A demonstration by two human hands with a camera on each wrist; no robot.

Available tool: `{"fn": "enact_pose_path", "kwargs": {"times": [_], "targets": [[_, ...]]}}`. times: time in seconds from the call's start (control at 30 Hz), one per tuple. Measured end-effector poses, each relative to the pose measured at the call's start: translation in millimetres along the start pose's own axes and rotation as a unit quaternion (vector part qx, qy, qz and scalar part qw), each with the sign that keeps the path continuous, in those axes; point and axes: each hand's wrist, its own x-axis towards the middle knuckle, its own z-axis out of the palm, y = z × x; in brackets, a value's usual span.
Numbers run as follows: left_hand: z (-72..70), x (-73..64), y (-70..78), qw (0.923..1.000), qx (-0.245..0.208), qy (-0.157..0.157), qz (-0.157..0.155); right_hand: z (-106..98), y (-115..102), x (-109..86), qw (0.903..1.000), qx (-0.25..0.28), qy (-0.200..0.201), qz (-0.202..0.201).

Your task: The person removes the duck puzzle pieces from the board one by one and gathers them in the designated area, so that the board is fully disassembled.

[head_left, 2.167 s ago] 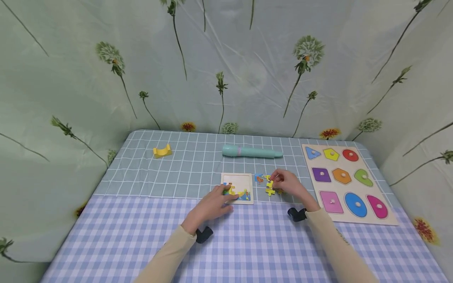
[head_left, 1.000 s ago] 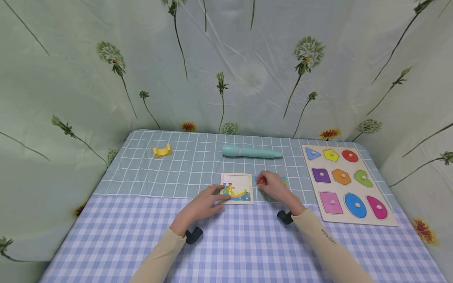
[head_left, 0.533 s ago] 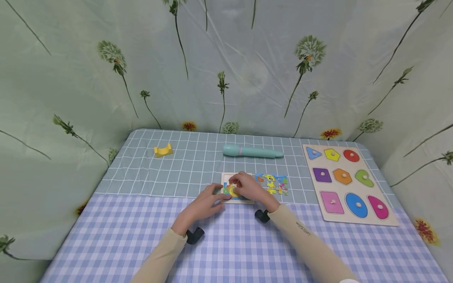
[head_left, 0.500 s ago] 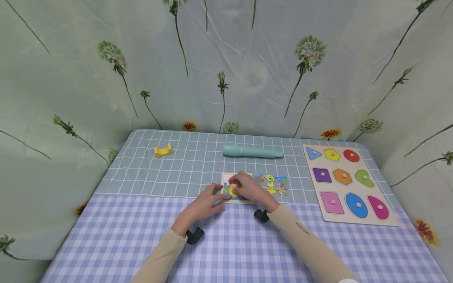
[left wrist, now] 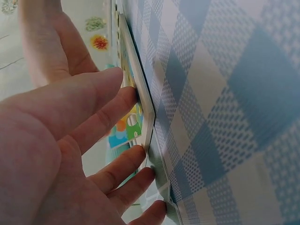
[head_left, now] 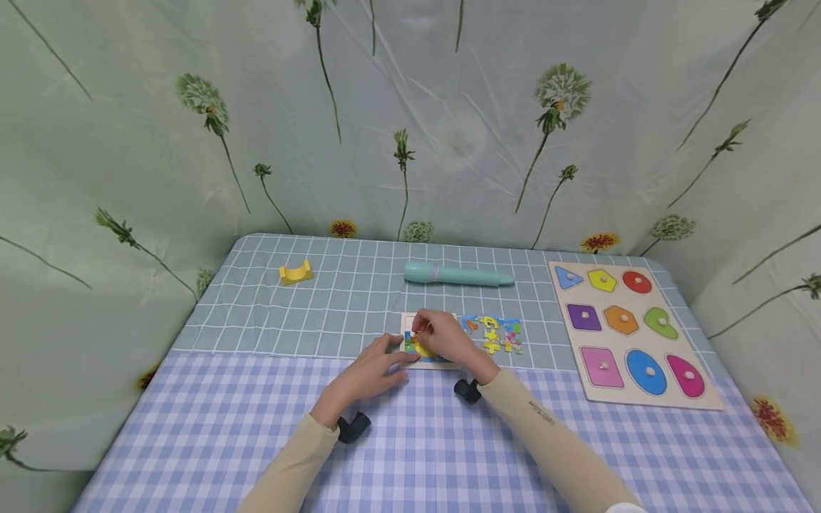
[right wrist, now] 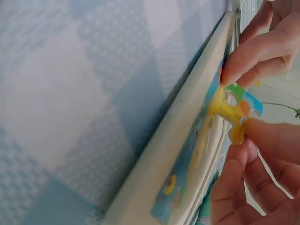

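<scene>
Over the small wooden jigsaw tray (head_left: 428, 366), my right hand (head_left: 447, 339) pinches a yellow jigsaw piece (right wrist: 237, 133) between thumb and fingertips. In the right wrist view that piece is tilted up, its lower end at the pieces laid in the tray. My left hand (head_left: 365, 368) rests at the tray's left side, fingers spread and fairly straight, fingertips at the rim and on the laid pieces. Blue, green and yellow pieces (left wrist: 133, 127) show inside the tray in the left wrist view. The right hand covers much of the tray in the head view.
Several loose jigsaw pieces (head_left: 491, 333) lie just right of the tray. Behind stands a teal pen-shaped tube (head_left: 458, 275). A yellow curved block (head_left: 296, 273) sits at the back left, and a wooden shape board (head_left: 635, 335) with knobbed pieces at the right.
My right hand has moved left from the loose pieces to the tray, bringing a yellow jigsaw piece. The left hand first drew back slightly, then stayed at the tray's left side.
</scene>
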Motion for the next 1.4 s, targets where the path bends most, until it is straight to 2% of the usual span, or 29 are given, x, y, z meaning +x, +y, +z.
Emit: {"fn": "enact_pose_path", "kwargs": {"times": [0.13,0.2,0.3,0.43,0.57,0.73,0.87,1.13,1.4], "targets": [[-0.1,0.2,0.0,1.0000,-0.001,0.001,0.005,-4,3,-1.6,0.9998,0.018,0.011,0.000],[-0.1,0.0,0.4,1.0000,-0.001,0.003,0.009,-10,8,-5.1,0.9989,0.043,0.017,0.006],[-0.5,-0.5,1.4,1.0000,0.000,0.003,0.008,-22,16,-12.6,0.9961,0.076,0.029,0.034],[-1.3,-1.5,2.9,1.0000,-0.006,0.003,0.003,-38,32,-22.5,0.9929,0.083,0.051,0.068],[-1.9,-2.1,3.5,0.9999,-0.010,0.002,0.003,-49,47,-30.4,0.9927,0.063,0.060,0.083],[-1.5,-2.3,3.0,0.9999,-0.013,0.004,0.002,-57,56,-36.9,0.9945,0.045,0.032,0.089],[-0.9,-2.3,2.3,0.9998,-0.016,0.008,0.005,-59,57,-38.4,0.9958,0.026,0.018,0.085],[-1.1,-2.7,3.0,0.9997,-0.021,0.007,0.005,-56,56,-37.7,0.9952,-0.055,-0.001,0.081],[-2.1,-0.8,5.0,0.9998,-0.015,0.011,-0.008,-54,51,-39.5,0.9942,-0.084,-0.006,0.067]]}}
